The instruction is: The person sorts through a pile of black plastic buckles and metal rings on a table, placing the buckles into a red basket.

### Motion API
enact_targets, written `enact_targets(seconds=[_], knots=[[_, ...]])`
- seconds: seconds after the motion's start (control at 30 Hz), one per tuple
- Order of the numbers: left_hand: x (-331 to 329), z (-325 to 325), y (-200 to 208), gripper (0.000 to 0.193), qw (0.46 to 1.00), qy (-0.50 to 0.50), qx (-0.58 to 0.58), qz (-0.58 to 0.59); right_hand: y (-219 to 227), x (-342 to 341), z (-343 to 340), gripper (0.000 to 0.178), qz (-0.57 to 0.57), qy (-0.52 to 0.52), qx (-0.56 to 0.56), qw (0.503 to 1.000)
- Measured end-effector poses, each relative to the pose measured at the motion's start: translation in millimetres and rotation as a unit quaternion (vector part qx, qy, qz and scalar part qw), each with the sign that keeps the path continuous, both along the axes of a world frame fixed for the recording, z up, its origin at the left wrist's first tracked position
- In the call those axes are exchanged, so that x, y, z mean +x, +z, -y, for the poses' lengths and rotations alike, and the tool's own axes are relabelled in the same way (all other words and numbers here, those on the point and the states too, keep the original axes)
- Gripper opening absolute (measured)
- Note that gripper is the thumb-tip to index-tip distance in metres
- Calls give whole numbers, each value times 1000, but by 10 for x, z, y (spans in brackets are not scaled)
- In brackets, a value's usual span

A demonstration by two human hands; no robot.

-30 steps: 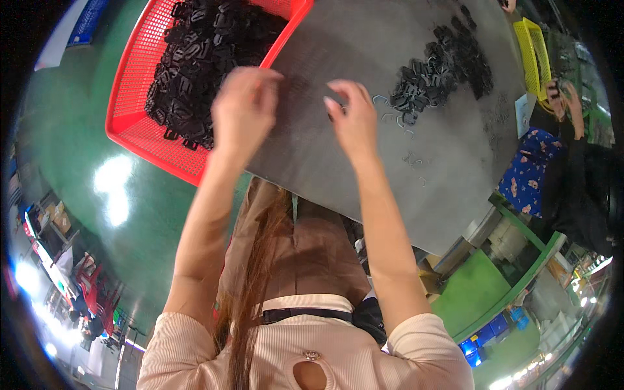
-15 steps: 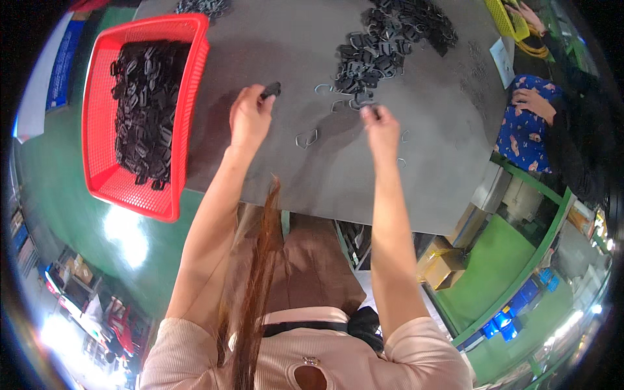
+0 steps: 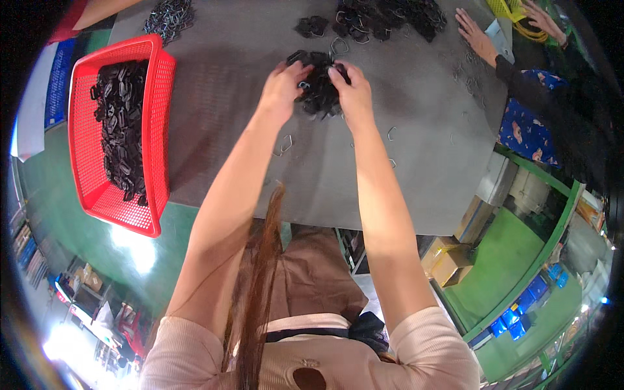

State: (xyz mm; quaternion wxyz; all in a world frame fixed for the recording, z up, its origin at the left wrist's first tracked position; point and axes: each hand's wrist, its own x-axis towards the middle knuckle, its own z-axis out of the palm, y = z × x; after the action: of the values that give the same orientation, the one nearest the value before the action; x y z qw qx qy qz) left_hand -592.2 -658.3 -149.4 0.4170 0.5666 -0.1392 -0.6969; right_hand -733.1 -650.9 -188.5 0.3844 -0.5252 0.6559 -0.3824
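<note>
Both of my hands are around a dense clump of small black buckle-like pieces [image 3: 320, 94] near the middle of the grey table. My left hand [image 3: 283, 91] presses in from its left side with fingers curled over the pieces. From the other side my right hand [image 3: 354, 97] closes on the clump, thumb toward the middle. A bent metal ring [image 3: 339, 45] sticks out at the top of the clump. Single fingertips are partly hidden among the black pieces. Below the hands, a loose metal ring [image 3: 286, 144] lies on the tabletop.
At the left stands a red basket [image 3: 156, 136] with many black pieces. A heap of metal rings [image 3: 170, 19] lies beyond it, and more black pieces [image 3: 396, 16] at the far side. Another person's hand [image 3: 478, 36] rests on the table's right; another person's arm [image 3: 97, 13] enters upper left.
My hands have come together from well apart onto a clump, which is now gathered nearer me, away from the far pile. A co-worker's hand has reached onto the table at right.
</note>
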Motion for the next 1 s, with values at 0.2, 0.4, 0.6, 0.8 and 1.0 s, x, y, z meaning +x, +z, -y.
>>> enact_targets(seconds=[0.2, 0.4, 0.6, 0.8, 1.0], knots=[[641, -297, 165, 43, 980, -27, -88, 177, 562, -447, -392, 20, 401, -87, 228, 883], [803, -124, 237, 24, 991, 94, -96, -27, 590, -666, -252, 18, 232, 1, 214, 949], [676, 567, -106, 22, 947, -89, -88, 295, 320, -25, 439, 27, -167, 88, 18, 982], [462, 966, -361, 36, 650, -250, -354, 624, 224, 353, 1162, 30, -396, 148, -94, 901], [578, 734, -259, 44, 702, -300, -236, 601, 303, 89, 827, 32, -375, 187, 24, 908]])
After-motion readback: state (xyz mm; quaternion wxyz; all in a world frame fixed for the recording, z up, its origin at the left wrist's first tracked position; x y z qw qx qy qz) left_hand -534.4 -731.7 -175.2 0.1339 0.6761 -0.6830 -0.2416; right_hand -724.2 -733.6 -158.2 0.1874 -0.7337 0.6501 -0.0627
